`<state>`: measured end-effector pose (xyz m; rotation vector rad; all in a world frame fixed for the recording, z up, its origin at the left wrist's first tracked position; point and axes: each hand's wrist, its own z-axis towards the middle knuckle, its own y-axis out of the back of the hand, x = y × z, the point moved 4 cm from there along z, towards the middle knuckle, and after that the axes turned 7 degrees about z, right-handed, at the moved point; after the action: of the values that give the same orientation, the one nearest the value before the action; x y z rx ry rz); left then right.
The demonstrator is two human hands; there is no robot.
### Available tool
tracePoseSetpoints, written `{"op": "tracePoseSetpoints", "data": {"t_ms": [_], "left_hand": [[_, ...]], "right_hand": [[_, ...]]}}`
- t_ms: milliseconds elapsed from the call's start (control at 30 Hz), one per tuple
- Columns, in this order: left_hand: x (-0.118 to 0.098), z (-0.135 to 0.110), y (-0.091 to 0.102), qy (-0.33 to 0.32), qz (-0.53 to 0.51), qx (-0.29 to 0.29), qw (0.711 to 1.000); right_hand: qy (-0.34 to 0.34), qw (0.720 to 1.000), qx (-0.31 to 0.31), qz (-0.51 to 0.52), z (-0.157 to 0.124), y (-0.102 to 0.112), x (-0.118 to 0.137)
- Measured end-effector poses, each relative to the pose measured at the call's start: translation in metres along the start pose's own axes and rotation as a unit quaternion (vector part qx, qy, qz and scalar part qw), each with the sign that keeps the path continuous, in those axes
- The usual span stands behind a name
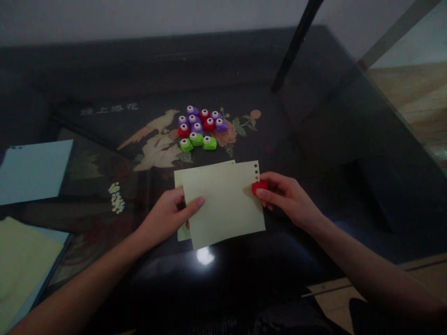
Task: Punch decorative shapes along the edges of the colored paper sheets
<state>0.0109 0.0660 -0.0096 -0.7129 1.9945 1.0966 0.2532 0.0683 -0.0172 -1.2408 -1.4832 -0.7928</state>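
My left hand (174, 211) grips a pale yellow sheet of paper (223, 204) by its left side, thumb on top and fingers beneath. Behind that sheet lies a second pale yellow sheet (179, 179), mostly covered. In my right hand (289, 195) is a red craft punch (259, 188), pinched between thumb and fingers at the paper's right edge. Just above the punch, a short column of star-shaped holes (256, 165) runs down the sheet's upper right edge. The paper's edge inside the punch is hidden.
Several purple, red and green craft punches (196, 128) stand grouped beyond the paper. Small paper cutouts (117, 197) lie left of my left hand. A light blue sheet (35, 170) and a yellow paper stack (28, 265) are farther left. A dark pole (295, 46) rises at the back right.
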Motion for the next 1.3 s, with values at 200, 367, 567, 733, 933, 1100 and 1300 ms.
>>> {"op": "tracePoseSetpoints", "data": {"t_ms": [200, 367, 567, 733, 933, 1100, 1300], "left_hand": [[0.0005, -0.0003, -0.0008, 0.001, -0.01, 0.002, 1.0], [-0.0015, 0.0001, -0.0013, 0.006, 0.0, 0.004, 1.0], [-0.0021, 0.0006, 0.0005, -0.013, 0.017, -0.007, 1.0], [-0.0018, 0.0005, 0.0004, -0.013, 0.019, -0.008, 1.0], [-0.002, 0.0005, -0.0003, -0.016, 0.005, -0.007, 1.0], [-0.0025, 0.0004, -0.0002, -0.025, 0.015, -0.006, 1.0], [-0.003, 0.0007, -0.0008, -0.024, 0.005, -0.003, 1.0]], "right_hand": [[0.006, 1.0, 0.011, -0.013, 0.0003, 0.0007, 0.0013], [0.006, 0.999, 0.016, -0.028, 0.0003, 0.0016, 0.0012], [0.003, 0.999, 0.015, -0.03, 0.0002, 0.0013, 0.0021], [-0.001, 1.0, 0.011, -0.02, -0.0002, 0.0006, 0.0025], [-0.004, 1.0, 0.002, -0.016, -0.0005, 0.0005, 0.0026], [0.02, 0.999, -0.027, -0.008, -0.0027, -0.0009, 0.0], [0.025, 0.999, -0.021, -0.009, -0.0024, -0.0032, 0.0003]]}}
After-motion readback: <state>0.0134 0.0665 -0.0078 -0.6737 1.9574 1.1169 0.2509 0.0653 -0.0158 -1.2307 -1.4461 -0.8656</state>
